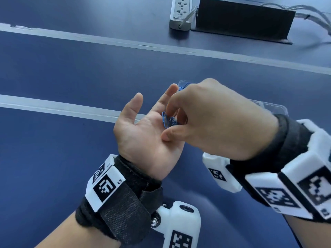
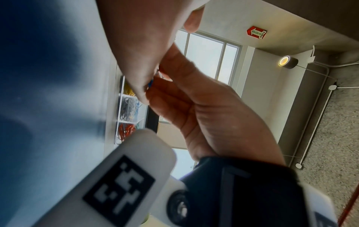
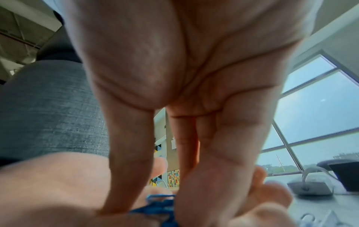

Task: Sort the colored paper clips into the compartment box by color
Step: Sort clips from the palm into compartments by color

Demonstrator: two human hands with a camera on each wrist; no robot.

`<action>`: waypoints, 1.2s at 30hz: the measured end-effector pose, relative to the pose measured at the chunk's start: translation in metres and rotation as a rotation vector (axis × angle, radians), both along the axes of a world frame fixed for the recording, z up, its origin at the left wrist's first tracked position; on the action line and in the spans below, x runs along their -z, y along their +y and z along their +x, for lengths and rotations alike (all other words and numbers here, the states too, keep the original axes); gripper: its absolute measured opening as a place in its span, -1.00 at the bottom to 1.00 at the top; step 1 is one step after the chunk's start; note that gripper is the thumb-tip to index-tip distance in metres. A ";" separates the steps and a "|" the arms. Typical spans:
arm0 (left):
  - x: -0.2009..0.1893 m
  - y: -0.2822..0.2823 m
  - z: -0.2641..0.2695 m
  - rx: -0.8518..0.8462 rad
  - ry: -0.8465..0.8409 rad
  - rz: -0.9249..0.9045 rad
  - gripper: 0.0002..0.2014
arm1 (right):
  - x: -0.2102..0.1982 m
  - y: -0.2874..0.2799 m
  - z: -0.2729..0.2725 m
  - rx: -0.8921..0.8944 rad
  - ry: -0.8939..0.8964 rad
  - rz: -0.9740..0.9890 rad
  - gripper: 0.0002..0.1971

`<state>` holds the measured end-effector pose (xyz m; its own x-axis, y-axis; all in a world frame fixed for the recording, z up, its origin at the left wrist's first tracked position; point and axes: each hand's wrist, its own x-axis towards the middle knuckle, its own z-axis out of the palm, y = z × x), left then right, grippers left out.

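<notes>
My left hand (image 1: 148,133) is held palm up above the blue table, fingers relaxed, with a small bunch of blue paper clips (image 1: 165,119) lying in the palm. My right hand (image 1: 172,129) reaches over it from the right and pinches those clips between thumb and fingertips. The right wrist view shows the fingers coming down on the blue clips (image 3: 157,204). The clear compartment box (image 1: 275,109) sits behind my right hand, mostly hidden; one corner shows blue clips. In the left wrist view the box (image 2: 119,107) shows yellow, grey and red clips in separate compartments.
A white power strip (image 1: 180,13) and a black box (image 1: 241,20) with cables (image 1: 308,13) sit at the table's far edge. Two pale stripes (image 1: 71,109) cross the blue tabletop (image 1: 71,72).
</notes>
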<state>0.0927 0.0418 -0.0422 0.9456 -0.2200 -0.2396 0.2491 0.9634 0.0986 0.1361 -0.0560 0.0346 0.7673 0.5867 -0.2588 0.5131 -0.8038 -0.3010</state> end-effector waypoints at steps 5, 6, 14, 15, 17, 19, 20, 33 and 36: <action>0.001 -0.006 0.002 -0.061 0.076 0.142 -0.51 | 0.002 -0.001 0.001 0.040 0.016 0.046 -0.85; 0.001 -0.006 0.002 -0.064 0.071 0.155 -0.51 | 0.001 -0.002 0.002 0.053 0.020 0.064 -0.86; 0.005 -0.009 0.002 -0.054 0.045 0.159 -0.44 | -0.005 -0.006 0.003 0.072 0.068 0.176 -0.79; 0.006 -0.008 0.002 -0.056 0.049 0.145 -0.44 | -0.005 -0.005 0.003 0.067 0.073 0.185 -0.81; 0.009 -0.006 0.002 -0.066 0.070 0.105 -0.44 | -0.005 -0.004 0.002 0.053 0.083 0.189 -0.83; 0.010 -0.004 0.003 -0.022 0.039 0.049 -0.44 | -0.004 -0.001 0.001 0.027 0.081 0.158 -0.80; 0.008 -0.003 0.003 -0.001 0.048 0.058 -0.43 | -0.003 0.000 0.000 0.008 0.066 0.134 -0.78; 0.002 -0.008 0.003 -0.058 0.079 0.205 -0.44 | 0.007 -0.003 0.001 -0.003 0.029 0.246 -0.82; 0.000 -0.008 0.004 -0.047 0.052 0.150 -0.57 | 0.001 -0.011 0.012 0.030 0.082 0.362 -0.79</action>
<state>0.0971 0.0334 -0.0423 0.9394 -0.1342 -0.3154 0.2130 0.9495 0.2305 0.1478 -0.0666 0.0334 0.7711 0.6288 -0.1002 0.4530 -0.6523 -0.6077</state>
